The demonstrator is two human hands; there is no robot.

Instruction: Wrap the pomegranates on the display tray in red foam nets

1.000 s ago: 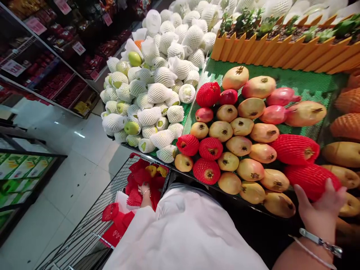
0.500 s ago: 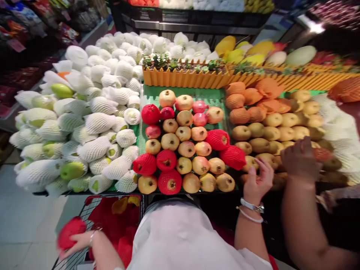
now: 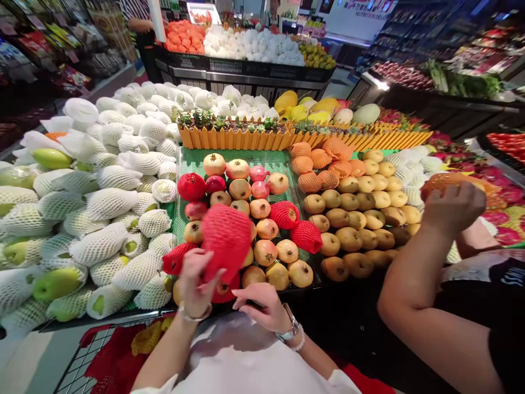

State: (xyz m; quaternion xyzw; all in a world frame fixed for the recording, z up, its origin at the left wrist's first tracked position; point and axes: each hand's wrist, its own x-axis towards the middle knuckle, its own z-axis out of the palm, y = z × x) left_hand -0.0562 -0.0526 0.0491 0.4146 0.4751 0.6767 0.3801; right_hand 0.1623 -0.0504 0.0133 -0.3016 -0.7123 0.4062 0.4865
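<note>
My left hand [image 3: 195, 284] grips a red foam fruit net [image 3: 227, 239], blurred by motion, raised over the near left part of the pomegranates [image 3: 266, 250]. Whether a fruit sits inside it I cannot tell. In front of my body is my right hand [image 3: 264, 305], holding nothing, with thumb and index finger apart and pointing left. Most pomegranates are bare, and several wear red nets, such as the netted pomegranate [image 3: 306, 236] at the right edge. The raised net hides part of the rows.
White-netted fruit [image 3: 98, 241] is heaped on the left; brown round fruit [image 3: 348, 239] fills the right. A small orange fence [image 3: 235, 139] runs behind. A co-worker's hand [image 3: 455, 208] holds an orange net at right. A cart [image 3: 68, 366] with red nets stands below left.
My left hand has brought the red net up from beside the cart to above the pomegranates. My right hand has moved left from the brown fruit. The co-worker's hand has also shifted, and the view has turned.
</note>
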